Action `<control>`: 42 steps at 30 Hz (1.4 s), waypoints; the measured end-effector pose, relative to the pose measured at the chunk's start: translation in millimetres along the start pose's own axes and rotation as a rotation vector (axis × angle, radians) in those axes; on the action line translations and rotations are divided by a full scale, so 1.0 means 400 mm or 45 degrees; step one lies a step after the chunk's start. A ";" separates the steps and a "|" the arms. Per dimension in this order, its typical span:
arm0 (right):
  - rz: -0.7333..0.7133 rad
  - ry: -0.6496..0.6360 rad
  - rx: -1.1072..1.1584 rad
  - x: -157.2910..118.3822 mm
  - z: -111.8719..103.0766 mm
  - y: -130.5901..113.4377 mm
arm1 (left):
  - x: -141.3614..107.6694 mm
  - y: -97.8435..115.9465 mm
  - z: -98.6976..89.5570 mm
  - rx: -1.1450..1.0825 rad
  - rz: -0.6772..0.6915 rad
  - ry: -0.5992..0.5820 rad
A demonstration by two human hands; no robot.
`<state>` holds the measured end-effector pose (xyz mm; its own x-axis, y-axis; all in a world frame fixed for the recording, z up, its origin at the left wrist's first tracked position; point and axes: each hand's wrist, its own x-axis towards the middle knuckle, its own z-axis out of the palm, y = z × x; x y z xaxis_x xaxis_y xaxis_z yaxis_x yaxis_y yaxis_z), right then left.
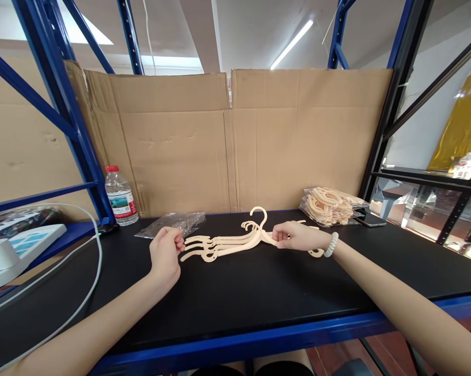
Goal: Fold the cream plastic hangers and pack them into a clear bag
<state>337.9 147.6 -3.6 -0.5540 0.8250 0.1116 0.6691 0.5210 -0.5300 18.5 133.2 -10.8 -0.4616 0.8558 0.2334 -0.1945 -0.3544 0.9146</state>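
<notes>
Several cream plastic clothes hangers (235, 248) lie stacked on the black tabletop, slightly fanned, with their hooks pointing away from me. My right hand (298, 235), with a pale beaded bracelet at the wrist, pinches the right arm of the front hanger near its neck and hides part of the arms behind. At the left tips of the hangers is my left hand (165, 256), its fingers curled closed. Whether it grips a tip or anything else is hidden. A flat clear plastic bag (173, 224) lies just behind my left hand.
A clear bag of cream hangers (331, 206) sits at the back right, beside a dark phone (371, 217). A red-capped water bottle (120, 196) stands back left. A white cable (99, 261) loops across the left side. Cardboard (180, 151) walls the back, between blue posts.
</notes>
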 end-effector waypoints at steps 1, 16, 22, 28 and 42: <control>-0.007 -0.007 0.010 0.000 0.001 -0.001 | -0.002 -0.001 0.000 0.055 0.073 -0.036; 0.068 -0.015 -0.278 0.003 0.020 -0.011 | -0.037 -0.040 0.007 1.317 1.075 -1.254; 0.127 0.091 -0.420 0.006 0.022 -0.008 | -0.029 -0.043 0.003 1.371 1.136 -1.221; 0.122 0.102 -0.462 0.012 0.026 -0.011 | -0.021 -0.051 -0.002 1.453 1.152 -1.176; 0.144 0.217 -0.612 0.026 0.047 0.030 | -0.011 -0.063 -0.011 1.550 1.133 -1.196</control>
<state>330.9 158.1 -24.5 -0.4032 0.8850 0.2327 0.8942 0.4351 -0.1053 21.6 136.7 -36.2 0.6285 0.6410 0.4406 0.7067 -0.7073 0.0210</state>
